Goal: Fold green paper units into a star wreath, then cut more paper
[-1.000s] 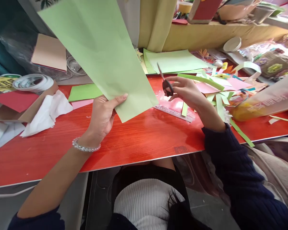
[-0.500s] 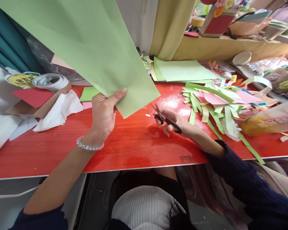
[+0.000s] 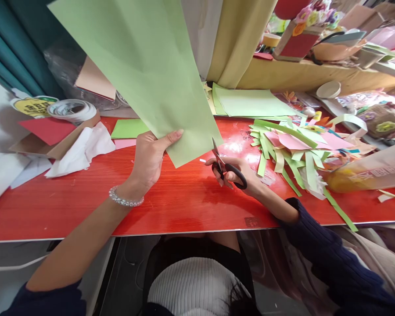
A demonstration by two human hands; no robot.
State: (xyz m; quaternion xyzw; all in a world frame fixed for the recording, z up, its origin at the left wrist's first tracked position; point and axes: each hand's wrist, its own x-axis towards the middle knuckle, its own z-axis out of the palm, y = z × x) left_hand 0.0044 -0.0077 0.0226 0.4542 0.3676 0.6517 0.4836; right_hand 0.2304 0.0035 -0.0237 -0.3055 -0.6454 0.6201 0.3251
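A long sheet of light green paper point(image 3: 164, 87) rises tilted in front of me, with my left hand point(image 3: 151, 156) pinching its lower edge, thumb on top. Black-handled scissors point(image 3: 236, 174) are in my right hand point(image 3: 245, 173), fingers through the loops. Their blades stand slightly apart and point up at the sheet's lower right corner; whether they touch it I cannot tell. Under the sheet's corner a tiny white scrap point(image 3: 202, 160) lies on the red table point(image 3: 184, 202).
A pile of green and pink paper strips point(image 3: 292, 140) lies at the right, beside a translucent plastic bag point(image 3: 368, 171). Behind is a stack of pale green sheets point(image 3: 253, 102). To the left are a cardboard box point(image 3: 66, 147), white tissue point(image 3: 82, 151) and a bright green paper piece point(image 3: 130, 128).
The green sheet has swung more upright, its lower corner nearer the scissors. My left hand has shifted slightly right with it. The scissors have turned to point more steeply upward.
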